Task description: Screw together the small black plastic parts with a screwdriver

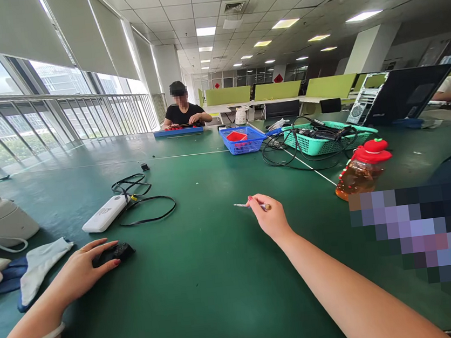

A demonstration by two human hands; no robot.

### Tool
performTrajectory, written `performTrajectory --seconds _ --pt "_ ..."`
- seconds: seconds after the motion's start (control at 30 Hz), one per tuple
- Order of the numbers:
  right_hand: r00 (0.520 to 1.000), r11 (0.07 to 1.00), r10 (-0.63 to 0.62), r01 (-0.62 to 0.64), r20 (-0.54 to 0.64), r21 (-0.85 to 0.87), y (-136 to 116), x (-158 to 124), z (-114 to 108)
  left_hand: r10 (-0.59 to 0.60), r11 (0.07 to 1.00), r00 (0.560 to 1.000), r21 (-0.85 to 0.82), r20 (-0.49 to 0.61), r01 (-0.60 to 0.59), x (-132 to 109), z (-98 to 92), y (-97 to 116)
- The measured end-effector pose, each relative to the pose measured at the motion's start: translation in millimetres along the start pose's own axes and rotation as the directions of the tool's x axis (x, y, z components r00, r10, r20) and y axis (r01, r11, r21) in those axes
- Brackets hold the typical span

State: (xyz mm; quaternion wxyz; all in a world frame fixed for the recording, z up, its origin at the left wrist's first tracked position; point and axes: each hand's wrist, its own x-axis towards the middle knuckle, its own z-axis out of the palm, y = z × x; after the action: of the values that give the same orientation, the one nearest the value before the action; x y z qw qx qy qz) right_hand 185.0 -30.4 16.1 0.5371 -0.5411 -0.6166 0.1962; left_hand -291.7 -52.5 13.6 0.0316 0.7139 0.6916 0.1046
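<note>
In the head view, both hands are engaged, but nothing looks finished. At the near left, the left hand (84, 265) holds a black object (121, 251) on the green table (208, 301), thumb on its near side and fingers on its far side. Right of centre, the right hand (270, 215) pinches a thin tool (241, 205) narrowly, its tip pointing left. Tool and object are well apart, so no contact work is under way; I judge this an early stage or a pause.

Fingers cover the object's left part, and its dark surface hides detail, including any change made to it. The right hand covers much of the tool's handle, and its exact kind is unclear. A pixelated patch (424, 233) masks whatever lies at the near right.
</note>
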Motion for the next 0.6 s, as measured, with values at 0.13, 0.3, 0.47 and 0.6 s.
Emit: performTrajectory --seconds 0.13,0.3,0.47,0.6 --pt "1.0 1.0 -0.008 0.008 0.005 -0.009 0 0 0 -0.055 0.998 0.998 -0.037 0.012 0.055 -3 -12.3 0" --pt "1.0 1.0 -0.005 0.005 0.001 -0.01 0 0 1 -0.188 0.981 0.964 0.009 -0.19 0.193 -14 -25.7 24" --pt "1.0 1.0 -0.003 0.003 -0.002 -0.01 1 0 1 0.088 0.991 0.947 -0.069 -0.309 -0.115 -18 -20.4 48" --pt "1.0 1.0 -0.009 0.009 -0.001 0.0 0 -1 1 0.216 0.973 0.944 -0.02 -0.247 -0.228 -13 -7.4 51"
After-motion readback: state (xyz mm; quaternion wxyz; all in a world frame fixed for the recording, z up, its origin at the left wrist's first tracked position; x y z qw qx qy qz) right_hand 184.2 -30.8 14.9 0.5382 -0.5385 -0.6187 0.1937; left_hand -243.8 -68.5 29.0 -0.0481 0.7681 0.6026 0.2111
